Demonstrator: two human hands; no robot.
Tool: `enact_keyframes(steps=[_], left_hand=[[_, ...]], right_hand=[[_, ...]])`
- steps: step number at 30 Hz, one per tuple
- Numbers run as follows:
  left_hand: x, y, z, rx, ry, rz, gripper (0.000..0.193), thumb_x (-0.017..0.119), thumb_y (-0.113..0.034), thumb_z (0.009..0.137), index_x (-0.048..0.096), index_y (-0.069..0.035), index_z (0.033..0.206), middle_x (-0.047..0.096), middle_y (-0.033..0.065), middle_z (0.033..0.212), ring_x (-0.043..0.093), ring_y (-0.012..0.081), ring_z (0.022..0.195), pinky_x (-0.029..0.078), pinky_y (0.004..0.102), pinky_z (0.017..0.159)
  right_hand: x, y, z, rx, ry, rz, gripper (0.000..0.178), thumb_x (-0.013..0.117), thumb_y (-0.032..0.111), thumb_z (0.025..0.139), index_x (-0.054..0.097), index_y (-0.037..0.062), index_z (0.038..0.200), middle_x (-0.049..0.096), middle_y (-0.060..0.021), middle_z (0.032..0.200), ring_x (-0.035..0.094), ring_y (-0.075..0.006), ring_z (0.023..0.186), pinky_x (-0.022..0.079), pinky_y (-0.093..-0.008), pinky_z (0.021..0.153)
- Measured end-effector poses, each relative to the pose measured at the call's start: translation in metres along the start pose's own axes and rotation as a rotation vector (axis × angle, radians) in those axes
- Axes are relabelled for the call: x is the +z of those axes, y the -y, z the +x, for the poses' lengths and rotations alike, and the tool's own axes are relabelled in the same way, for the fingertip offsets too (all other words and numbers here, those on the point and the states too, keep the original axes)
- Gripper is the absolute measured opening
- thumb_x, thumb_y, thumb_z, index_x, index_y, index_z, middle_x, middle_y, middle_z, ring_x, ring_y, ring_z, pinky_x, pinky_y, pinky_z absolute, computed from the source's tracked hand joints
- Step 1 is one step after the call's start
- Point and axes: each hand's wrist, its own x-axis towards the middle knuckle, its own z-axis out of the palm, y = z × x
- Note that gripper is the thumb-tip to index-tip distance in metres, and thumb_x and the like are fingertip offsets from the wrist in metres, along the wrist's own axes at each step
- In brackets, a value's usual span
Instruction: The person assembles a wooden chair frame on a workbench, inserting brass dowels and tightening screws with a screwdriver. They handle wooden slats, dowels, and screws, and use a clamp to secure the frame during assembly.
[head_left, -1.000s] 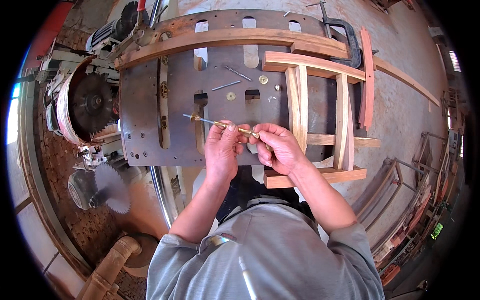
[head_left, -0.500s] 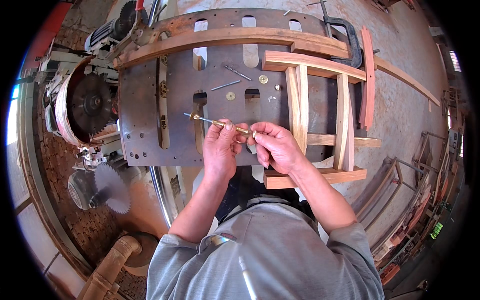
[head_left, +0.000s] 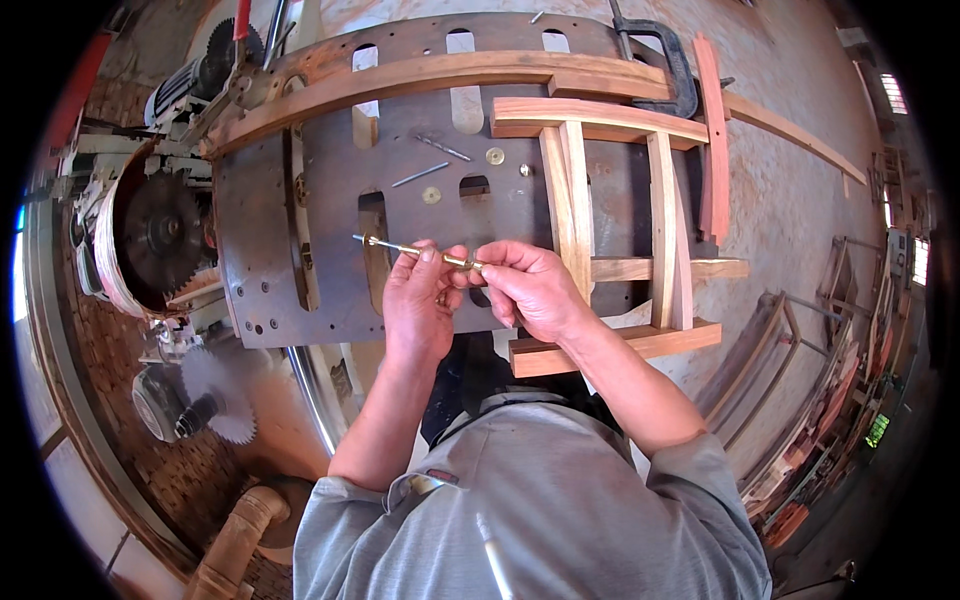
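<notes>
Between my hands is a thin metal rod (head_left: pixel 398 246) with brass fittings on it, held nearly level above the table's near edge. A brass disc sits close to its far left end, and a brass sleeve (head_left: pixel 455 261) shows between my fingers. My left hand (head_left: pixel 418 305) is closed around the rod, thumb on top. My right hand (head_left: pixel 535 292) pinches the rod's right end, where a small brass piece is partly hidden by the fingers. Beyond them on the table lie a drill bit (head_left: pixel 443 147), a loose rod (head_left: pixel 420 174), two brass washers (head_left: pixel 431 195) and a small shiny nut-like piece (head_left: pixel 525 170).
A slotted dark metal table (head_left: pixel 270 215) carries a long wooden beam (head_left: pixel 400 77), held by a black clamp (head_left: pixel 684 75). At right rests a wooden frame (head_left: pixel 610 122), its lower rail near my right forearm. Exposed circular saw blades (head_left: pixel 165 215) stand at left.
The view has shifted, so the table and its parts appear farther left. My right fingers have closed in on the rod's end; my left hand keeps its grip.
</notes>
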Motion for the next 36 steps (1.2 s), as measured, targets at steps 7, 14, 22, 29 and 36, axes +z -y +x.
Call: enact_keyframes(steps=[7,14,22,29,36], left_hand=[[0.003,0.001,-0.002,-0.009,-0.023,-0.012,0.012,0.055,-0.020,0.099,0.053,-0.010,0.105,0.069,0.0109,0.095,0.063,0.0124,0.067,0.041,0.0206,0.050],[0.001,0.004,-0.002,0.035,0.006,0.042,0.012,0.059,-0.018,0.096,0.053,-0.010,0.103,0.069,0.0127,0.093,0.060,0.0109,0.063,0.040,0.0196,0.047],[0.005,0.004,-0.005,0.089,-0.025,0.054,0.010,0.060,-0.018,0.096,0.053,-0.010,0.097,0.069,0.0139,0.091,0.059,0.0107,0.059,0.039,0.0193,0.046],[0.006,0.005,-0.007,0.098,-0.014,0.076,0.013,0.060,-0.019,0.096,0.051,-0.010,0.098,0.069,0.0150,0.092,0.058,0.0105,0.059,0.039,0.0191,0.046],[0.009,0.009,-0.007,0.139,0.010,0.095,0.014,0.061,-0.019,0.095,0.051,-0.009,0.098,0.069,0.0132,0.090,0.058,0.0097,0.058,0.039,0.0183,0.046]], right_hand=[[-0.001,-0.001,-0.001,-0.024,0.004,-0.047,0.011,0.055,0.004,0.095,0.061,0.0043,0.105,0.065,-0.0062,0.086,0.051,-0.0076,0.051,0.039,-0.0226,0.041],[0.002,-0.001,-0.002,-0.067,0.017,-0.277,0.016,0.054,0.004,0.096,0.059,0.0032,0.111,0.064,-0.0040,0.086,0.049,-0.0054,0.051,0.038,-0.0213,0.041],[0.002,-0.001,-0.004,-0.032,-0.039,-0.242,0.016,0.052,0.005,0.096,0.058,0.0035,0.111,0.067,-0.0076,0.089,0.050,-0.0054,0.050,0.040,-0.0211,0.040],[-0.014,-0.005,0.000,0.090,0.006,0.272,0.008,0.057,0.012,0.096,0.058,0.0068,0.101,0.068,-0.0105,0.090,0.049,-0.0075,0.046,0.037,-0.0229,0.036],[-0.020,-0.011,0.001,0.159,0.077,0.457,0.007,0.057,0.012,0.096,0.060,0.0072,0.100,0.063,-0.0018,0.081,0.047,-0.0067,0.047,0.036,-0.0225,0.037]])
